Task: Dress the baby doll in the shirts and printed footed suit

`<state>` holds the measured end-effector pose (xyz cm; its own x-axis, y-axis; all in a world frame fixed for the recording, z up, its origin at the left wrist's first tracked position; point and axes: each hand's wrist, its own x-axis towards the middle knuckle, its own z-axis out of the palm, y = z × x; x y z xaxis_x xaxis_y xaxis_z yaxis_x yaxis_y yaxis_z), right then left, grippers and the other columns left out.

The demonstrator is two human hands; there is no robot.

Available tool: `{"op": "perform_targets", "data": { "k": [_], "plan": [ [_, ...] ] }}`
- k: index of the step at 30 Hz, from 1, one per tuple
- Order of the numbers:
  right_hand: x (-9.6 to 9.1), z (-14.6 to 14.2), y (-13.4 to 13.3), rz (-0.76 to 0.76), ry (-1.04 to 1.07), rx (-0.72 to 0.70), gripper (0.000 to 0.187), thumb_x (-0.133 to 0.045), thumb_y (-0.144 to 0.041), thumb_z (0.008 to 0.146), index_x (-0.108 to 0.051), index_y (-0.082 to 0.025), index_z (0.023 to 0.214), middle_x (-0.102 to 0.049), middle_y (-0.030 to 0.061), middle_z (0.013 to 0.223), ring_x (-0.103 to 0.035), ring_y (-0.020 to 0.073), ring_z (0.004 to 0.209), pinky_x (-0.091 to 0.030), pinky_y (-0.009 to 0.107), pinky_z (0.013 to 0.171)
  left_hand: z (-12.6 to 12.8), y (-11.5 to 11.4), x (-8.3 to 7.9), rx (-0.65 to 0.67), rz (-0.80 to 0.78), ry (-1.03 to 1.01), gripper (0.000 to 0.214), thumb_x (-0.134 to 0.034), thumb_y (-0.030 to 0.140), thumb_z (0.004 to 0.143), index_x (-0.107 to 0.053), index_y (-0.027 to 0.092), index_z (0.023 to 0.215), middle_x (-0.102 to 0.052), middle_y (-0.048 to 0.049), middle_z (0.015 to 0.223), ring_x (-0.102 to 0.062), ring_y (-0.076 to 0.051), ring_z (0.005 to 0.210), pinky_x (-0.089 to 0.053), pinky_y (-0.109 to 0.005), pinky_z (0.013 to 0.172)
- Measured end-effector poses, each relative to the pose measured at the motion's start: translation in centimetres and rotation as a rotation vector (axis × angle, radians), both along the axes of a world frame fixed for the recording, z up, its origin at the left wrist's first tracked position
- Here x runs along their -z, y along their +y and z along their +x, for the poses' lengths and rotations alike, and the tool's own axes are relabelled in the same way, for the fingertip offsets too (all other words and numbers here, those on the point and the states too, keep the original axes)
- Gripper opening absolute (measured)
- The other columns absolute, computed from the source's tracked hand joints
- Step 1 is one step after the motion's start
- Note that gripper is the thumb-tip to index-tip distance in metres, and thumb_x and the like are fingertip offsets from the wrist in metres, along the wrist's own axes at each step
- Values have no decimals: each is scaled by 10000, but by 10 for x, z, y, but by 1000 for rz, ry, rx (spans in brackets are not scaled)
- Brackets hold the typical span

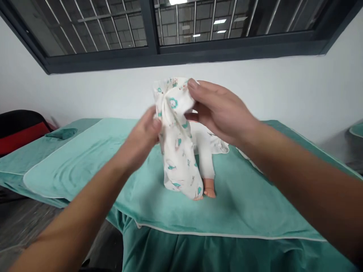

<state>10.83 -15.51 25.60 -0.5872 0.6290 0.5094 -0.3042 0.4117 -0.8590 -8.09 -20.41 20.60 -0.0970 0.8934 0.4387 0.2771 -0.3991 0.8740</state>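
The patterned cloth (180, 145) stands upright mid-view, apparently held high by its upper part so its length hangs straight above the bed (241, 213). The left hand (143, 134), at nine o'clock of it, pinches its side edge, thumb in front and fingertips hidden behind. The right hand (219, 107), at two o'clock, has its grip closed on the top corner, thumb and fingers pressing the fabric between them. Held from both sides, the top seems kept stretched, though folds gather between. At five o'clock a doll's foot (210, 188) rests on the bed; whether the cloth wraps the other leg or merely covers it cannot be told.
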Motion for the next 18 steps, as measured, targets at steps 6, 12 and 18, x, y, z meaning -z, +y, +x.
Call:
{"op": "perform_targets", "data": {
  "k": [6,12,18],
  "plan": [
    [91,-46,70,-101,-152,89,558,-735,-470,802,-508,-273,1272,-562,90,1386,-513,260,1327,-447,460,1094,-3,15,113,-85,-388,-333,470,-716,478,764,-680,157,1105,-746,-99,998,-700,-246,799,-551,-339,690],
    [169,-40,126,-124,-284,425,922,-692,-419,781,-187,-300,1544,-165,94,1662,-249,298,1519,-294,513,1196,-16,51,171,-438,-413,-62,444,-640,267,739,-619,136,1163,-678,-151,1152,-659,-315,1085,-539,-440,906],
    [172,-7,179,178,-485,779,714,-591,-307,832,-329,-147,1477,-378,191,1543,-348,307,1451,-255,469,1213,10,68,155,-251,-289,74,426,-600,351,859,-596,197,1256,-597,-135,1362,-557,-300,1280,-406,-488,1136]
  ]
}}
